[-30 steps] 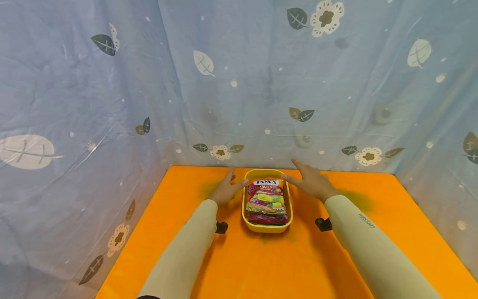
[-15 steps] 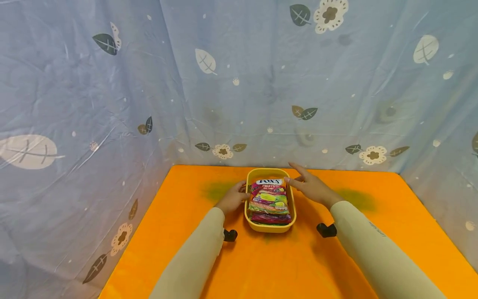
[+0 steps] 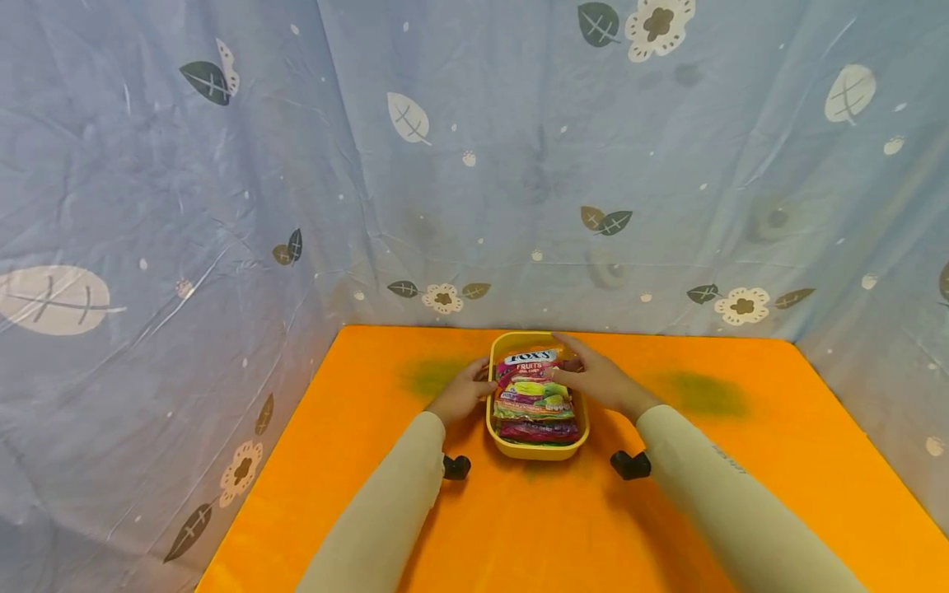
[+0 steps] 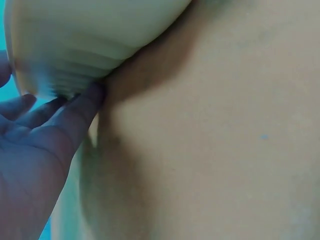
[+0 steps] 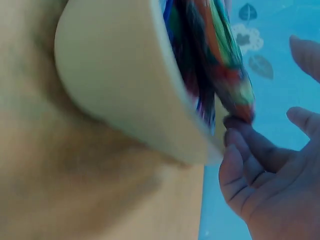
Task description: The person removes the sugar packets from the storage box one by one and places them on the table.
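Note:
A yellow tub [image 3: 539,452] stands on the orange table and holds a stack of candy bags. The topmost one, a Fox's Fruits candy bag [image 3: 530,391], has its printed side up. My left hand [image 3: 461,397] grips the tub's left wall, thumb at the rim; in the left wrist view its fingers [image 4: 75,112] press the outside of the wall. My right hand [image 3: 596,377] reaches over the right rim, its thumb above the bag. In the right wrist view, fingertips [image 5: 235,122] meet the bag's edge while thumb and forefinger stand apart from it.
The orange tabletop [image 3: 534,535] ends at a blue curtain [image 3: 482,206] with leaves and flowers at the back and both sides. Black wrist mounts [image 3: 630,465] hang below both forearms, close above the table.
My left hand has moved in from beside the tub to its left wall. My right hand has moved left over the rim, to the candy bag's edge.

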{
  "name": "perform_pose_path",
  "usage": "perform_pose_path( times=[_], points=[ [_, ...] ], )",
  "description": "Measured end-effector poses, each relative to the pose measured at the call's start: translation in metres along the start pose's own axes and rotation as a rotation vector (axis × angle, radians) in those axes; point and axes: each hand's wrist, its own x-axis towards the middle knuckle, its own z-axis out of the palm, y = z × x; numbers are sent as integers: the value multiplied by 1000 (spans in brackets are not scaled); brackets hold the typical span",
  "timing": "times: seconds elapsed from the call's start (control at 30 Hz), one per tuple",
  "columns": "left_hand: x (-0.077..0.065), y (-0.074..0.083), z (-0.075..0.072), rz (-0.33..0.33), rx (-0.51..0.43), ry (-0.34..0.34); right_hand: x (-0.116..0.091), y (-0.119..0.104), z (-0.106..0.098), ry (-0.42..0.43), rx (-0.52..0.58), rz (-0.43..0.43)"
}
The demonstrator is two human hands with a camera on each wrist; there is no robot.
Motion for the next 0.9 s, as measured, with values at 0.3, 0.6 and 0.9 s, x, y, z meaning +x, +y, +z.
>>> perform_pose_path(
  times=[0.3, 0.6, 0.9],
  points=[
    [1, -3, -1, -3, -36, 0, 11, -9, 23, 8, 168, 35],
    [2, -5, -1, -2, -61, -4, 19, -5, 36, 52, 236, 86],
    [1, -8, -4, 5, -59, -6, 17, -7, 34, 104, 263, 90]
  ],
)
